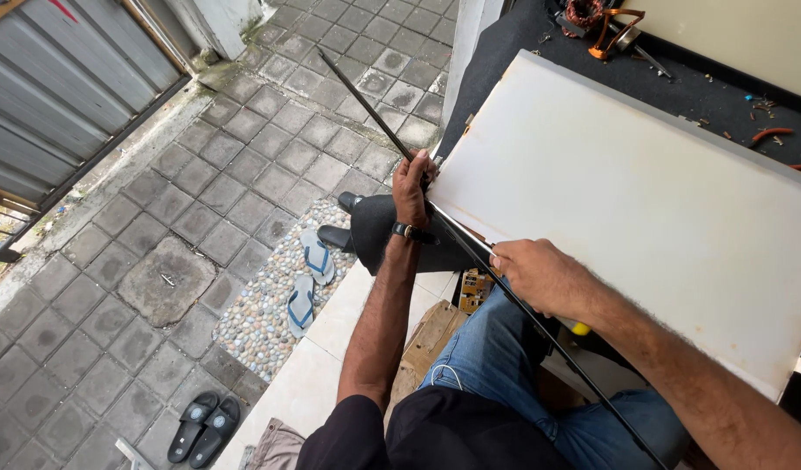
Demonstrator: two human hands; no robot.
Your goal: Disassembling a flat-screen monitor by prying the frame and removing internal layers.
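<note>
Two hands of mine hold one long thin black rod (470, 248) running from the upper middle of the frame to the lower right. My left hand (413, 184) has its grip clamped around it at centre frame, beside the corner of a white board (644, 209). My right hand (539, 277) pinches it lower, against the board's edge, above my jeans (496, 357). Blue sandals (309, 278) lie on pebbles, centre left.
</note>
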